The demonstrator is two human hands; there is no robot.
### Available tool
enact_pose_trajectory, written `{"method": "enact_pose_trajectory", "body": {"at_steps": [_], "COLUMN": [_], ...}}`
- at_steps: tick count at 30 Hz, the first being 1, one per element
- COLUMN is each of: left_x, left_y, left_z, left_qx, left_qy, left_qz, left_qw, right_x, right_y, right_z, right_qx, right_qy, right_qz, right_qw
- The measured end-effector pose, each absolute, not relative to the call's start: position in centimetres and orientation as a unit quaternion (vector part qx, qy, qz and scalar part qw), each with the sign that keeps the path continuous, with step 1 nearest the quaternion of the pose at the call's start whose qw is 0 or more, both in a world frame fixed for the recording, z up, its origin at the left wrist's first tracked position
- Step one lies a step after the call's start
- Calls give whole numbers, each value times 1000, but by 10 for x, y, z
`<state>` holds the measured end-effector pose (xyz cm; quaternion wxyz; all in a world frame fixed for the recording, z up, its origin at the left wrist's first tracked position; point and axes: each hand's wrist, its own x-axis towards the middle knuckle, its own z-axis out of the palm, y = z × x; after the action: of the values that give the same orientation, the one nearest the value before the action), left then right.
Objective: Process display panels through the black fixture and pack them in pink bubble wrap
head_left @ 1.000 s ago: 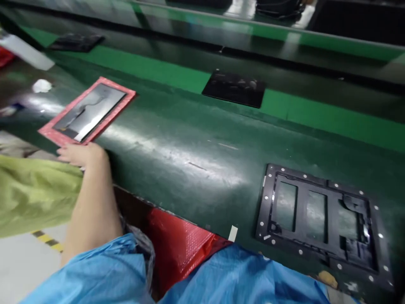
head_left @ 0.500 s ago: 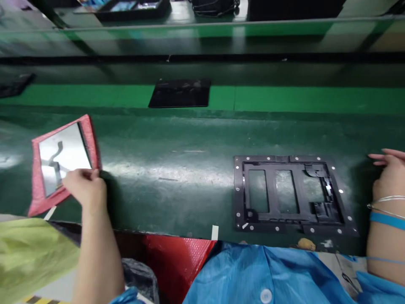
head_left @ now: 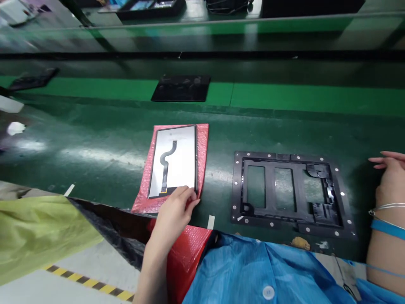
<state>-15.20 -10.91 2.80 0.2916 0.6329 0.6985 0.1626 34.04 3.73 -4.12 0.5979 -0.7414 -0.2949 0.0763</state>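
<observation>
A display panel (head_left: 183,164) lies on a sheet of pink bubble wrap (head_left: 202,147) left of centre. Its pale back faces up, crossed by a dark curved ribbon cable (head_left: 165,173). At the near right corner, my left hand (head_left: 177,207) pinches the bubble wrap's edge beside the panel; the fingertips are partly hidden. To the right a black frame fixture (head_left: 270,190) lies flat, with rectangular openings and several silvery dots around its rim. My right hand (head_left: 391,175) is beyond the fixture's right side, fingers stretched out, holding nothing and apart from the fixture.
A dark flat panel (head_left: 182,88) lies on the green strip (head_left: 268,95) behind the worktop (head_left: 95,126). Another dark item (head_left: 34,79) is at far left. Red bubble wrap (head_left: 190,249) hangs below the front edge. Yellow-green cloth (head_left: 41,236) is at lower left.
My left hand has brought the bubble wrap and display panel rightward, closer to the black fixture, and they now sit straighter. My right hand stays about where it was.
</observation>
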Motion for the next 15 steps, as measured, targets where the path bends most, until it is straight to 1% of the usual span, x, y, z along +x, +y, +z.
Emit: {"method": "enact_pose_trajectory", "body": {"at_steps": [2,3,4,5,7,9,10,12,15], "left_x": [-158,-163,-170,-176,-189,-198,-201,-205,-208], "left_y": [-119,-122,-122,-120,-112,-99,-92,-81,-71], "left_z": [40,43,45,44,37,25,19,9,4], "left_qx": [610,593,573,553,510,478,472,465,449], "left_qy": [708,718,738,766,823,855,863,872,881], "left_qz": [91,77,87,117,181,191,176,148,147], "left_qw": [343,356,346,307,172,65,43,38,35], "right_x": [337,336,335,334,331,327,325,322,321], "right_y": [36,35,34,33,31,30,29,28,27], "right_z": [-39,-38,-37,-36,-34,-31,-30,-29,-29], "right_qx": [-740,-738,-736,-735,-740,-750,-753,-754,-748], "right_qy": [-304,-309,-316,-324,-338,-344,-345,-350,-364], "right_qz": [88,95,102,108,115,120,124,129,134], "right_qw": [594,592,590,586,571,553,546,541,538]}}
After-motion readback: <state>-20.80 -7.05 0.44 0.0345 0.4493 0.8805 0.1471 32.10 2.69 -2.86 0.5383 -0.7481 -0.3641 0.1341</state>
